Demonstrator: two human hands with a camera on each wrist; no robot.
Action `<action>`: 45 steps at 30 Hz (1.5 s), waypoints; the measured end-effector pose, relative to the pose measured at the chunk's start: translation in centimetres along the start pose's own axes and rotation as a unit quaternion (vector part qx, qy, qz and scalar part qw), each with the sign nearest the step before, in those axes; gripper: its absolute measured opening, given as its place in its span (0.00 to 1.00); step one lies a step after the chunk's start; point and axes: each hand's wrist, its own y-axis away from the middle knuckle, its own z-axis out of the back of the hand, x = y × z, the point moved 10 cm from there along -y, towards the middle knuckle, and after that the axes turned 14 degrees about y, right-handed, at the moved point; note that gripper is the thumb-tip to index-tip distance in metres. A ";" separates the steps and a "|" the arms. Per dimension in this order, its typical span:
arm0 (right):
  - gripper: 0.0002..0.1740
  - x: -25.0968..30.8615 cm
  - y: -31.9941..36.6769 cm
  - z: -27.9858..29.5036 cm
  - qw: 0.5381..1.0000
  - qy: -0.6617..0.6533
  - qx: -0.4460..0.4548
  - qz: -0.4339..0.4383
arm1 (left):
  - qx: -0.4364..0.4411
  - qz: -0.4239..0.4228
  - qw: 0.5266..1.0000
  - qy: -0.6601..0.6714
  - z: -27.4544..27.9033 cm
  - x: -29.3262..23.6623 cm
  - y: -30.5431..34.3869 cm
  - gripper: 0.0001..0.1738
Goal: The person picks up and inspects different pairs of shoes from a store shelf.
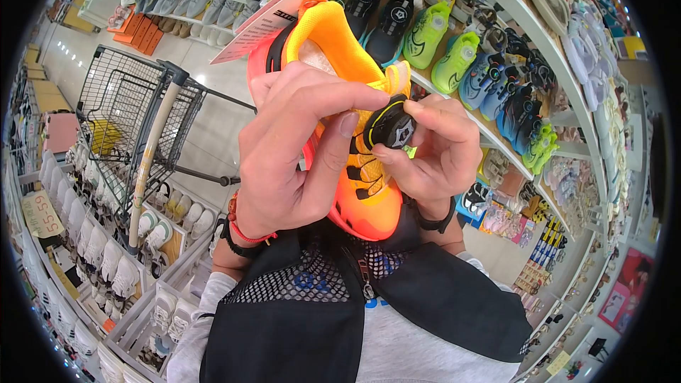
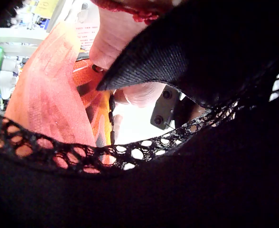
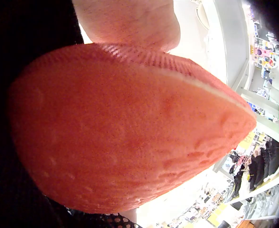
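Note:
An orange and red sneaker (image 1: 365,206), its toe toward my body, is held up before my chest in the head view. A round black dial (image 1: 392,126) with a yellow edge and silver emblem sits at its tongue, above thin dark laces (image 1: 369,177). My right hand (image 1: 443,145) pinches the dial between thumb and index finger. From the other side, my left hand (image 1: 287,149) pinches the dial's left edge with index fingertip and thumb. A pink printed tag (image 1: 259,28) hangs at the heel. Close up, the sneaker (image 3: 130,128) fills the right wrist view; black clothing (image 2: 144,190) covers much of the left wrist view.
A black wire shopping cart (image 1: 135,106) with a yellow item stands at the left. Shelves of sneakers (image 1: 429,32) run along the right. White shoes (image 1: 110,255) fill racks at lower left, beside a handwritten price card (image 1: 42,214).

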 end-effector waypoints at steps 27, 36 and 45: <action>0.18 -2.1 0.0 -1.3 0.993 -0.001 0.078 -0.090 | -0.186 0.112 0.890 0.401 2.2 6.9 2.2 0.09; 0.16 -1.5 0.2 -1.5 0.994 -0.013 0.092 -0.063 | -0.220 0.124 0.837 0.485 2.3 7.7 2.5 0.08; 0.19 -1.0 -0.4 -1.5 0.995 -0.011 0.081 -0.055 | -0.233 0.126 0.841 0.471 2.3 7.7 3.0 0.06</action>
